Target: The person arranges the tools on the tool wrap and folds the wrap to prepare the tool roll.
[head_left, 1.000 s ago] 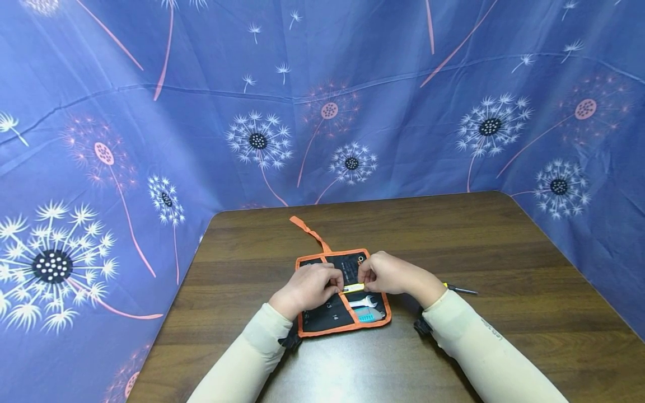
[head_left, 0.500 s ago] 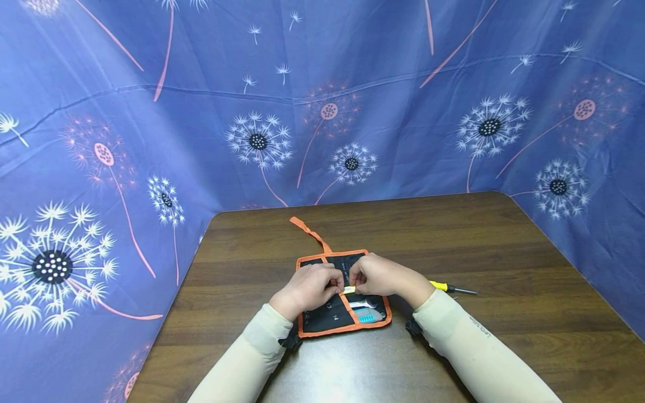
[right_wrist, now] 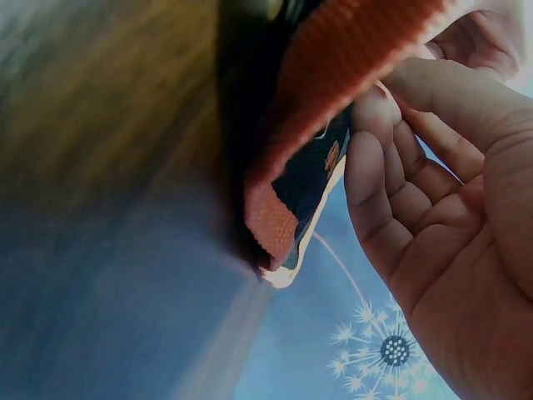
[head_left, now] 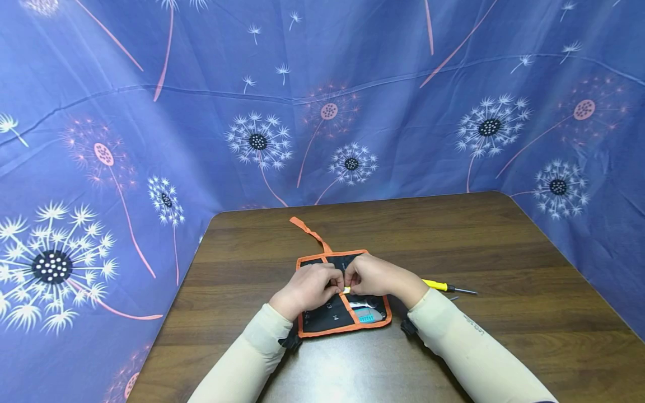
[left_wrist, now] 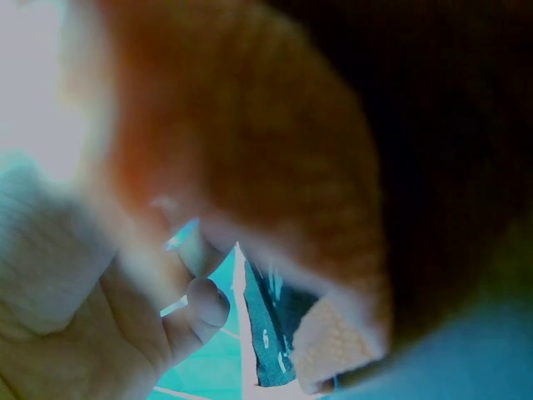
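Note:
A black tool pouch (head_left: 322,319) with orange trim lies open on the table. My left hand (head_left: 308,286) rests over its middle and pinches the orange edge of the pocket flap with thumb and fingers. Close beside it, my right hand (head_left: 375,275) pinches the end of a small yellow tool (head_left: 346,290), mostly hidden by the fingers and pocket; its kind does not show. Below my right hand, a wrench (head_left: 360,304) and a teal-handled tool (head_left: 370,315) sit partly in the pocket. In the right wrist view, the right fingers (right_wrist: 375,167) are curled beside the orange trim (right_wrist: 273,221).
To the right of my right wrist lies a yellow-handled screwdriver (head_left: 437,285), with a thin metal tip (head_left: 454,298) of something under the sleeve. An orange strap (head_left: 308,229) extends from the pouch's far edge. A blue dandelion-print cloth (head_left: 403,112) hangs behind the wooden table (head_left: 242,268).
My right hand has shifted left toward my left hand, and less of the yellow tool shows as it slides into the pocket. More of the screwdriver is uncovered. The left hand has stayed put.

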`<state>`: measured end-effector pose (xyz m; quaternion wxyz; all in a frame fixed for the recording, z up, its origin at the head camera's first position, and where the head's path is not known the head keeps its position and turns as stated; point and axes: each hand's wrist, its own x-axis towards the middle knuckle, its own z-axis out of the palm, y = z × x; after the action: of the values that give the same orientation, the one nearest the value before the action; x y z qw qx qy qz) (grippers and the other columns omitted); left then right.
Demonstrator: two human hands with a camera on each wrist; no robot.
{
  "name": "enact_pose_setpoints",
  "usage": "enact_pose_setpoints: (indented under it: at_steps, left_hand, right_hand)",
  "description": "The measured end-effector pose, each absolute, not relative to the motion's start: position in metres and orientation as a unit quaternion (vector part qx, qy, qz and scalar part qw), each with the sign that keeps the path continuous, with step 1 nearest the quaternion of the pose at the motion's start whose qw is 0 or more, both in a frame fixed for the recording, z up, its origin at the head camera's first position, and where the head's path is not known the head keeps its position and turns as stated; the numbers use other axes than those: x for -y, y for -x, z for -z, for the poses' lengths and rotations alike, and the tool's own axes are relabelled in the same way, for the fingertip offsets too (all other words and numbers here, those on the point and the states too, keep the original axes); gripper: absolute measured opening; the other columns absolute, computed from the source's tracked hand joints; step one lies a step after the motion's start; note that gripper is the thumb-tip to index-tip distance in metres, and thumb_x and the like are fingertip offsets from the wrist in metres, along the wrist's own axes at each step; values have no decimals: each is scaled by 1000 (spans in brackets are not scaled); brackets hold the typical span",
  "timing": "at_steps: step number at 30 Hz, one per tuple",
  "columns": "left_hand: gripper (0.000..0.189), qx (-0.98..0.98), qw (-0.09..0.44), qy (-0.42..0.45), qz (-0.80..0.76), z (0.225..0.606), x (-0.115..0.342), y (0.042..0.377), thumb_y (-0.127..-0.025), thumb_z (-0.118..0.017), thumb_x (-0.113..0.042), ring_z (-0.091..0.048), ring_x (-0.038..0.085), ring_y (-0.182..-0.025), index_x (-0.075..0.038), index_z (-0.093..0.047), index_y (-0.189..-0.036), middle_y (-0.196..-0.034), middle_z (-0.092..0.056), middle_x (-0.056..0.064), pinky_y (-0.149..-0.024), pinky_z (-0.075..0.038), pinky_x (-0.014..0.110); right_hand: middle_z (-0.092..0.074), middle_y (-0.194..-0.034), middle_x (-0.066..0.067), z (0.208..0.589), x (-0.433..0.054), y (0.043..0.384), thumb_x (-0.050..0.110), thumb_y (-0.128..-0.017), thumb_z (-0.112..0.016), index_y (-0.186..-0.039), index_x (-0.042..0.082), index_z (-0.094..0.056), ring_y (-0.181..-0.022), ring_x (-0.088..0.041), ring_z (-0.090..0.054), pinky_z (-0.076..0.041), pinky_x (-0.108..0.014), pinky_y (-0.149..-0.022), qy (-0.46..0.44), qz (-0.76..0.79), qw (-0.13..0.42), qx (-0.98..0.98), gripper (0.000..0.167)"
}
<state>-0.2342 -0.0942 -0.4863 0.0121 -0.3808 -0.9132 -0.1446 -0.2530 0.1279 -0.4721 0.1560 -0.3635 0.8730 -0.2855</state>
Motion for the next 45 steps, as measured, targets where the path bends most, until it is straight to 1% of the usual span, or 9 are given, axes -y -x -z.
enact_pose_setpoints:
  at_steps: [4,19,25,35,40,45]
  left_hand:
    - [15,913,12,380,145,486,94,234,-97,-78,-20,-52,1,-76,-32,-71,-91,-87,-55,-19,-65,-45,23]
    - [14,912,15,382,150,487,94,234,-97,-77,-19,-52,0,-75,-32,-72,-92,-87,-56,-19,-65,-45,22]
    - [14,911,12,383,151,486,94,234,-97,-77,-19,-53,1,-76,-31,-72,-90,-86,-56,-19,-66,-45,23]
    - [15,914,3,376,152,485,94,234,-98,-76,-20,-53,1,-76,-31,-71,-89,-85,-55,-19,-65,-45,24]
    - [14,916,0,374,149,485,94,233,-98,-76,-20,-53,1,-77,-31,-71,-90,-86,-56,-18,-66,-46,25]
    - [14,916,4,374,145,485,93,234,-98,-76,-21,-53,2,-77,-31,-70,-90,-87,-57,-19,-67,-46,25]
  right_hand:
    - [-69,-75,10,472,-127,253,-3,-89,-74,-87,13,-79,-65,-6,-64,-55,-27,-61,365,295,154,-869,17]
    - [-71,-79,9,472,-126,251,-1,-91,-73,-88,16,-80,-69,-6,-66,-56,-27,-64,354,299,157,-872,19]
    - [-72,-80,9,473,-133,254,-1,-91,-74,-89,15,-80,-71,-6,-67,-56,-27,-66,345,306,162,-872,17]
    - [-69,-82,10,469,-153,252,3,-90,-80,-92,12,-77,-72,-6,-64,-56,-28,-67,335,289,138,-886,10]
    - [-67,-84,11,468,-169,251,5,-89,-81,-94,13,-76,-73,-6,-62,-54,-27,-66,326,286,124,-892,10]
    - [-67,-88,7,468,-184,250,5,-88,-82,-97,13,-76,-73,-7,-61,-53,-27,-66,309,284,112,-901,13]
